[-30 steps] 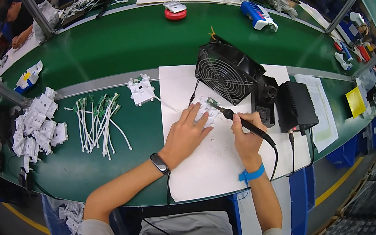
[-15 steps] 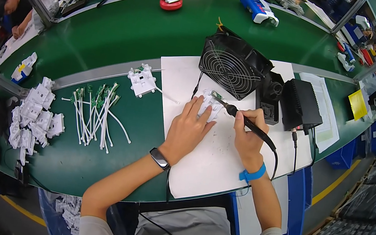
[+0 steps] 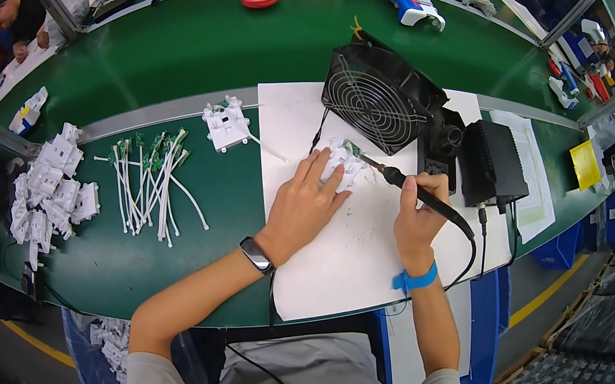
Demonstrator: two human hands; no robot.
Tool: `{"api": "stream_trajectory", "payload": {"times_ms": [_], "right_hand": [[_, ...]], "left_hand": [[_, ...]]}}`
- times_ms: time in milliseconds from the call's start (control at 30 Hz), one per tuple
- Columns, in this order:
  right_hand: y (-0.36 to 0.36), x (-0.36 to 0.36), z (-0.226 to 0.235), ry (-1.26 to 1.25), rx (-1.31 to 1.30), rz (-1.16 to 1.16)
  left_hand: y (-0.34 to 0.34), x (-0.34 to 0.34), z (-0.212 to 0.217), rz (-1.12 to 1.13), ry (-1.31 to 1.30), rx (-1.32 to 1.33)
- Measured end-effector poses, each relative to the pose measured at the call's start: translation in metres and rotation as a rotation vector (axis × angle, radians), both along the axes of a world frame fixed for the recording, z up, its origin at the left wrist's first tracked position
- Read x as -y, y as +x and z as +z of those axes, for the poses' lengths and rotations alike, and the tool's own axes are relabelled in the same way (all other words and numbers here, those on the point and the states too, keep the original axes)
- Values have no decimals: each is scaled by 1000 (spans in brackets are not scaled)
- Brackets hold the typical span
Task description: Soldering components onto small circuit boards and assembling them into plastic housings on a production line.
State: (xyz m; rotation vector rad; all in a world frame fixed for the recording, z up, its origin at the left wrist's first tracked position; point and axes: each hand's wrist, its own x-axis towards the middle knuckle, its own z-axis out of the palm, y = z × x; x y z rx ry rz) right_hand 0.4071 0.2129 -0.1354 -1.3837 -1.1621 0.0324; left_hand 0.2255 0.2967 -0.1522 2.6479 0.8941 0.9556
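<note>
My left hand (image 3: 302, 214) lies with its fingers spread on a white plastic housing (image 3: 337, 174), pressing it against the white sheet. A small green circuit board (image 3: 348, 148) sits at the housing's far end. In my right hand (image 3: 421, 214), closed like a pen grip, is a black soldering iron (image 3: 397, 177). Its tip points left, close beside the circuit board; whether they touch I cannot tell. Left of the sheet, another white housing (image 3: 226, 128) carries a green board and a white cable.
Black fan (image 3: 375, 98) stands just beyond the housing, with an iron holder (image 3: 439, 160) and black power unit (image 3: 493, 167) to its right. Green boards with white cables (image 3: 156, 184) and piled white housings (image 3: 51, 187) lie left. The iron's cord (image 3: 470, 254) loops beside my right wrist.
My right hand has moved right with the soldering iron, drawing its tip back from over the board. My left hand stays on the housing. The whole view has shifted slightly.
</note>
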Motion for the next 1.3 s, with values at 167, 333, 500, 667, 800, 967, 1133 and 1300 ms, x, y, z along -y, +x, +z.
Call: {"api": "stream_trajectory", "payload": {"times_ms": [167, 333, 500, 667, 800, 967, 1133, 1300], "right_hand": [[-1, 2, 2, -33, 9, -6], [0, 3, 4, -90, -11, 29], [5, 8, 2, 4, 1, -36], [27, 32, 7, 113, -61, -130], [55, 38, 23, 271, -41, -400], [66, 30, 49, 190, 80, -521], [79, -4, 46, -70, 181, -495], [85, -26, 23, -107, 245, -379]], "left_hand": [[0, -1, 0, -6, -4, 11], [0, -1, 0, -7, -6, 6], [0, -1, 0, -11, -15, 6], [0, -1, -2, -15, -20, 10], [-1, -1, -3, -8, -26, -8], [-4, -3, -5, -9, -18, 20], [-3, -3, -7, -22, 4, 50], [-3, -1, -8, -18, 20, 56]]}}
